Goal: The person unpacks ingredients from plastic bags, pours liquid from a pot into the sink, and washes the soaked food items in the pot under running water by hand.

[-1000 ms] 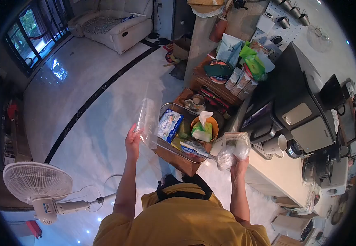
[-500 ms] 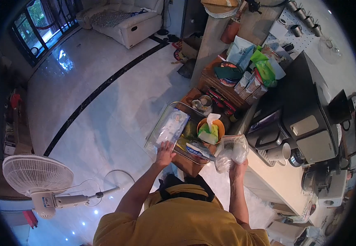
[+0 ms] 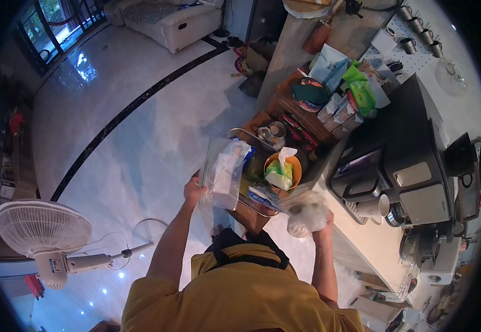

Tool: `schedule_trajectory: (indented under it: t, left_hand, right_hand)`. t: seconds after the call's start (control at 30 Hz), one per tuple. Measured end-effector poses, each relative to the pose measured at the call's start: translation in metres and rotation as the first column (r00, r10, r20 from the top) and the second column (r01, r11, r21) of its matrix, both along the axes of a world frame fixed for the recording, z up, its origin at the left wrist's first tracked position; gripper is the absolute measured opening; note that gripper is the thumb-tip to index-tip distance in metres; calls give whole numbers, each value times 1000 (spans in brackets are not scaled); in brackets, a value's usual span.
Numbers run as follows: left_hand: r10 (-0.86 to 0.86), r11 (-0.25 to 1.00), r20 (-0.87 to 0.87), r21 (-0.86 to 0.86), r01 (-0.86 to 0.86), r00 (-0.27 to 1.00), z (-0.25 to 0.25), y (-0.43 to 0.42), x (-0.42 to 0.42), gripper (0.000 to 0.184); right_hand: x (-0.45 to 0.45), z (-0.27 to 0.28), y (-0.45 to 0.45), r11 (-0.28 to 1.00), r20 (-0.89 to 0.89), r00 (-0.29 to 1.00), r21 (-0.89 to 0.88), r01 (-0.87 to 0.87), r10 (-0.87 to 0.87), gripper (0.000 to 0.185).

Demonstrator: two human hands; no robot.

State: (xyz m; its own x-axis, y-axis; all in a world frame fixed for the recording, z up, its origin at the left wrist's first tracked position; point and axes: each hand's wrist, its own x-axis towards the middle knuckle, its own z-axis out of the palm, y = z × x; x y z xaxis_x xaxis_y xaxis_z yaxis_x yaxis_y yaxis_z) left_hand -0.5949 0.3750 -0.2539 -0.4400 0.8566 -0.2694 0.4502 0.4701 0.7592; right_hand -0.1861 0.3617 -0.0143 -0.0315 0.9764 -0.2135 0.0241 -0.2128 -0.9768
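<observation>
My left hand (image 3: 195,190) is closed on the left edge of a clear plastic bag (image 3: 224,180) with a white, flat-sided content. This bag covers the left part of a rimmed tray (image 3: 262,214). In my right hand (image 3: 323,226) is a clear, crinkled plastic bag (image 3: 305,220) with pale lumps inside, which I cannot make out. It hangs just off the tray's right front corner. Inside the tray stand an orange tub (image 3: 297,170) with a green tissue pack (image 3: 278,175) in it and a blue-and-white packet (image 3: 263,196).
Right of me runs a pale counter (image 3: 356,243) with a black coffee machine (image 3: 362,177) and a white mug (image 3: 380,206). Packets and boxes top a wooden cabinet (image 3: 284,102) behind the tray. A white fan (image 3: 44,228) stands at left, a sofa (image 3: 168,25) far back.
My left hand has shifted left and up, from lying on the white-filled bag to gripping its edge, and the bag is raised. The right hand's bag has dropped slightly and turned.
</observation>
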Motion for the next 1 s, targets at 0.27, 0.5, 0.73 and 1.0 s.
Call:
schedule_trajectory:
  t: [0.27,0.5,0.73,1.0]
  left_hand:
    - [243,969,846,-189,-160,475,16,-82,80,21]
    - [186,942,905,-53,-332,382,97,-98,109,26]
    - [376,878,816,-162,-450,440,109,-100,123,46]
    - [200,974,963,-174,-148,181,117,-89,136,36]
  right_hand:
    - [-58,-41,4,820,707,658,198,-537,260,36]
    - [-58,-65,21,914,692,709,186,-361,139,26]
    - [-58,-71,28,969,421,906,197,-149,53,25]
    - [-61,-70,28,970,317,945,242,5,-84,18]
